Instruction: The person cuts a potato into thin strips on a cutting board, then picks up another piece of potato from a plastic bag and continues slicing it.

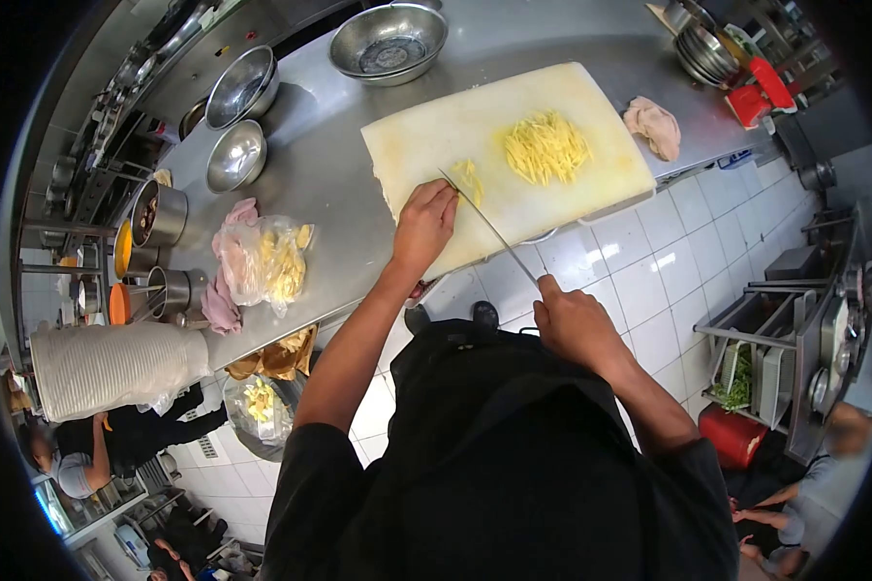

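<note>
My right hand (574, 321) is wrapped round the handle of a long kitchen knife (499, 237). The blade runs up and left across the near edge of a white cutting board (436, 131). Close to the blade's tip, my left hand (426, 228) rests on the board with its fingers curled and pressed together. Whatever is under those fingertips is hidden. Just right of the blade lies a small bunch of thin yellow strips (469, 181). Farther right on the board is a larger pile of yellow strips (546, 148).
Metal bowls (236, 157) and a plastic bag of yellow pieces (279, 261) stand left on the steel counter (329, 174). A pink cloth (653, 127) lies right of the board. Stacked white lids or trays (116, 368) are lower left. Other people are at both lower sides.
</note>
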The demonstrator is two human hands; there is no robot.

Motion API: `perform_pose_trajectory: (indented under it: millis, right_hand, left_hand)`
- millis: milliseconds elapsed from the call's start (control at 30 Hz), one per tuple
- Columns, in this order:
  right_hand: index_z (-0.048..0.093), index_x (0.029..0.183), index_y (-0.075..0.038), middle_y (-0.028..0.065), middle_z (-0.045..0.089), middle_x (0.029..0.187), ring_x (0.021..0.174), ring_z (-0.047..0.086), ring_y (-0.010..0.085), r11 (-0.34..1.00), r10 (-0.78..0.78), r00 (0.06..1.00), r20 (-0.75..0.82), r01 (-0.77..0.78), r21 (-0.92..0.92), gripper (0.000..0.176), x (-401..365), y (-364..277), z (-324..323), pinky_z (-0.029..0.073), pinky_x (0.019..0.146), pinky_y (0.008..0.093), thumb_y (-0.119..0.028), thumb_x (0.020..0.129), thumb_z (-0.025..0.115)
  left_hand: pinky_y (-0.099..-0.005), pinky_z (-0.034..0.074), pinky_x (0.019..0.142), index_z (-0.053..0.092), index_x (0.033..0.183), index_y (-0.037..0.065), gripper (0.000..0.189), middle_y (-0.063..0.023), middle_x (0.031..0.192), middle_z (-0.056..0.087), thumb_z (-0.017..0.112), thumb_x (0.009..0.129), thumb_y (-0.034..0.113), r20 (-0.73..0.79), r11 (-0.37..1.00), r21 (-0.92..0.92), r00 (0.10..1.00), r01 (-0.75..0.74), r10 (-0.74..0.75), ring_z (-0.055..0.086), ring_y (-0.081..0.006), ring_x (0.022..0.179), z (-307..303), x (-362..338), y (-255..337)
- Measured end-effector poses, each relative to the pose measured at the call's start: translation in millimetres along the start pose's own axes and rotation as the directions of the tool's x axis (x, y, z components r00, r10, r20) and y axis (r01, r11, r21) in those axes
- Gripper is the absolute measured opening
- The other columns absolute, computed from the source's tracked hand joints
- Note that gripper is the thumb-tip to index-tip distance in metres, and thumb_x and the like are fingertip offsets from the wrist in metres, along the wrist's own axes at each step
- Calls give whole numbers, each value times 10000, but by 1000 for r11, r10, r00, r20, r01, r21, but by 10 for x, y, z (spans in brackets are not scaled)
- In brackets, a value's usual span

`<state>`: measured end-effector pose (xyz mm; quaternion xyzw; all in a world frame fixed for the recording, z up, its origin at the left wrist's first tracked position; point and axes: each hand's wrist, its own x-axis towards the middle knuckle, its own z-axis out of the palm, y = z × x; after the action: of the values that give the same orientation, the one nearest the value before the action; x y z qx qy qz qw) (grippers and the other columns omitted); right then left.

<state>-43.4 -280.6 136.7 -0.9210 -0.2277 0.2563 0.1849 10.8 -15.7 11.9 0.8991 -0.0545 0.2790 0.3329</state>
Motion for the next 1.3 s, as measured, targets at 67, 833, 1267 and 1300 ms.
perform_pose_trajectory:
  millis: [67,833,1267,1300]
  right_hand:
    - [537,1050,43,329,686,782,777,689,529,1000,4,1000,11,-4,-2,192,3,1,-11,547,749,610,-140,994,517]
    - [527,1090,49,340,697,875,864,687,534,999,-1,999,35,0,39,208,419,82,169,541,825,610,-129,983,512]
    - [499,1134,42,294,666,707,725,656,520,999,-34,997,-68,37,35,234,170,20,82,512,712,618,-147,1003,545]
    - [499,1136,41,293,667,708,723,656,520,999,-38,997,-65,40,30,236,144,19,75,513,714,617,-150,1005,543]
  left_hand:
    - [-397,576,868,753,1003,-21,117,-141,1093,730,722,900,26,1,1000,7,1000,3,-3,696,-334,972,-5,4,11]
    - [-412,567,836,750,971,-29,91,-126,1077,697,723,889,0,-54,1000,19,998,-18,19,674,-315,972,-116,-60,14]
    - [-412,554,903,725,1033,-37,167,-140,1114,684,681,872,-27,68,992,91,994,-89,83,652,-333,1033,-106,-51,14]
    - [-411,552,906,725,1038,-39,172,-141,1119,684,680,873,-25,68,991,97,994,-88,82,653,-332,1032,-101,-50,18]
